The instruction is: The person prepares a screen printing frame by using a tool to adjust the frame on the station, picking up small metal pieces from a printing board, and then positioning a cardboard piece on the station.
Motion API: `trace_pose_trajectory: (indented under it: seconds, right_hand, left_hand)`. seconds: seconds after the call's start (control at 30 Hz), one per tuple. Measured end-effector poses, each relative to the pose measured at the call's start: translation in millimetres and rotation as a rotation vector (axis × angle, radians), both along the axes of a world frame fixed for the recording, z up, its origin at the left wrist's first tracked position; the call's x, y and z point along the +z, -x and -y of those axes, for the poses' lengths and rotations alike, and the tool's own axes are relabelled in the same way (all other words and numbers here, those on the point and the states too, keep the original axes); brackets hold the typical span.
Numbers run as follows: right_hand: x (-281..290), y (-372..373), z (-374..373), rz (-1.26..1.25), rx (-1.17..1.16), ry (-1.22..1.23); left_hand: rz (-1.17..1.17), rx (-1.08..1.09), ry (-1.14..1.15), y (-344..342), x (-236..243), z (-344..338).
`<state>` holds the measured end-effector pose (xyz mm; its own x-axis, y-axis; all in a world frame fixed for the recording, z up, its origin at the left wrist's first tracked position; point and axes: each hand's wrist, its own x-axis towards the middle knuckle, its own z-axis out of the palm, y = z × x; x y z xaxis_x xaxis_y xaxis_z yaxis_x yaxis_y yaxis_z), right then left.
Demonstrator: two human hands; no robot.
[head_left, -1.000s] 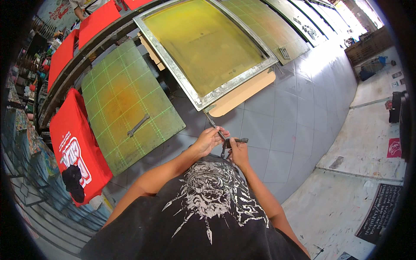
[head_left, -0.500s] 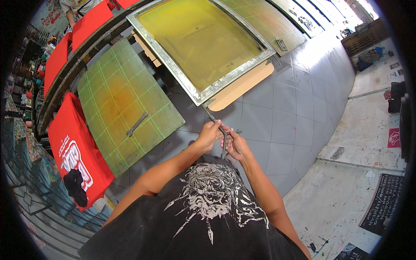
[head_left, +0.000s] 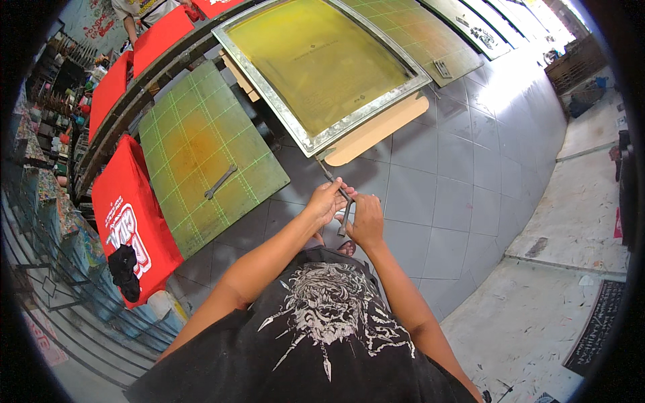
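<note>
A: Starting from the left, what's on my feed?
B: A flat spanner (head_left: 220, 183) on a green board (head_left: 178, 201), apart from my hands. Next, my left hand (head_left: 327, 203), fingers curled round the upper arm of a branched wrench (head_left: 329, 176).
A: Where exactly is the wrench?
B: Between my hands, below the near corner of the screen frame (head_left: 368, 116). Its tip reaches up there; I can't tell whether it touches. One leg hangs down between them.
A: And my right hand (head_left: 366, 218)?
B: Closed over the side by the junction, hiding its fingertips.
A: How would it handle?
B: It looks like metal: I'd expect stiff, fairly weighty, hardly fragile, perhaps slick if oily. I'd steady the upper arm and grip near the junction.
</note>
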<state>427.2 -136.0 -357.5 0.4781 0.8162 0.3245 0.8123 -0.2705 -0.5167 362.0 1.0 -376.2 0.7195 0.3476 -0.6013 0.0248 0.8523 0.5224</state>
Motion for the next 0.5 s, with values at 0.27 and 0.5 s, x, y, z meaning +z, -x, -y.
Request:
trace_pose_trajectory:
  seconds: [0.27,0.5]
  right_hand:
    - [-21.3,4.0,-6.0,-0.110,-0.083,-0.061]
    - [-18.0,14.7,-16.5,-0.778,-0.372,-0.079]
  left_hand:
    - [0.023,-0.111,-0.008,3.0,-2.2,-6.9]
    - [0.124,-0.225,0.004,0.2,-8.4,-13.7]
